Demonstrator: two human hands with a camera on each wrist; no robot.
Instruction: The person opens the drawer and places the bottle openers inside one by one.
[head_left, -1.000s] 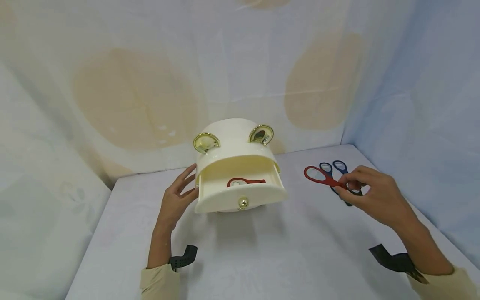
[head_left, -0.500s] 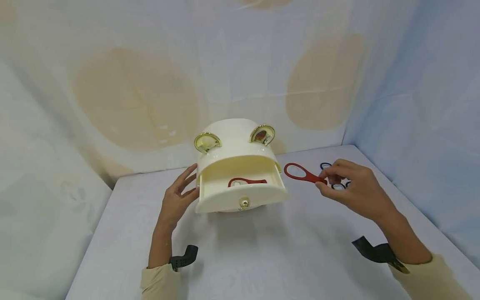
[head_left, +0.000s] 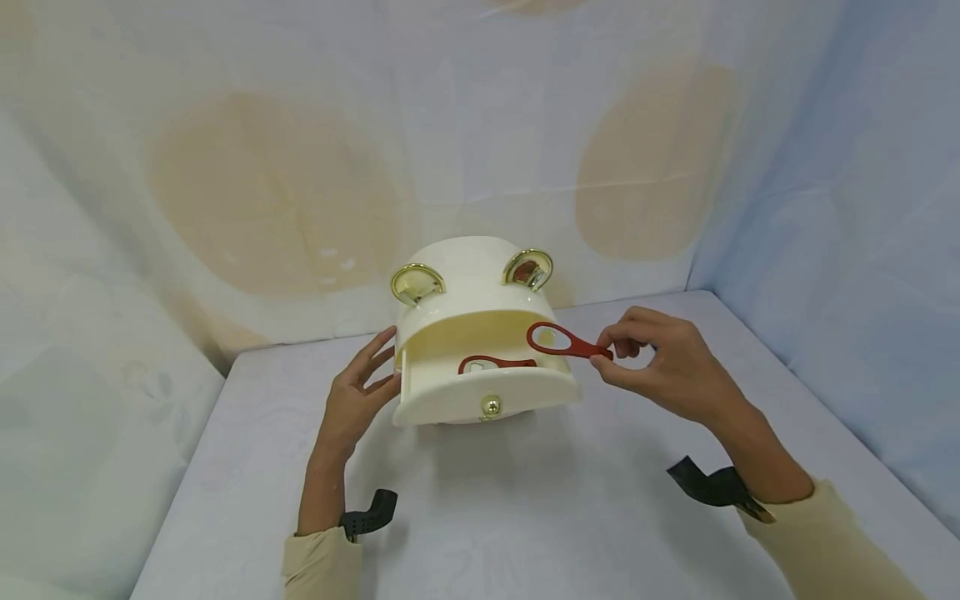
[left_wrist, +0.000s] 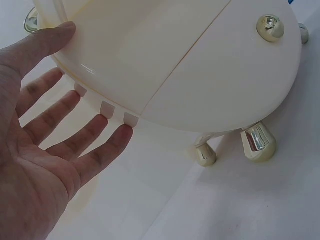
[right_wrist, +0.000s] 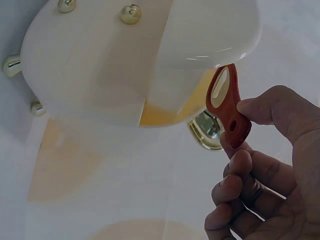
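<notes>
A cream round drawer box with gold handles stands at the back middle of the table; its drawer is pulled out, and a red opener lies inside. My left hand rests flat with straight fingers against the box's left side. My right hand pinches the handle of a second red opener, holding its ring end over the drawer's right part. In the right wrist view this red opener sits between thumb and fingers just under the box's lid edge.
The table is covered in a pale cloth, with fabric walls behind and on both sides. The box stands on gold feet and has a gold knob on the drawer front. The blue openers seen earlier are hidden behind my right hand.
My right hand has carried the red opener leftward from the table's right side to above the open drawer. The left hand and the box have stayed put.
</notes>
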